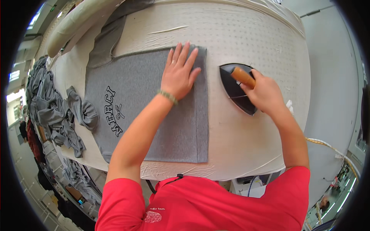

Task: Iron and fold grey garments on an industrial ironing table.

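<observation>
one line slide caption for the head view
Left hand spread on a grey sweatshirt, right hand gripping an iron beside it.

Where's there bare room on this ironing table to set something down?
The ironing table is bare beyond the iron, and between iron and near edge, right of the gray top. Leftward is crowded: gray top under the left hand, then heaped gray garments.

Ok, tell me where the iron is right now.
In the head view, the iron is right of centre over the pale table, its handle in the right hand, just right of the grey sweatshirt.
</observation>
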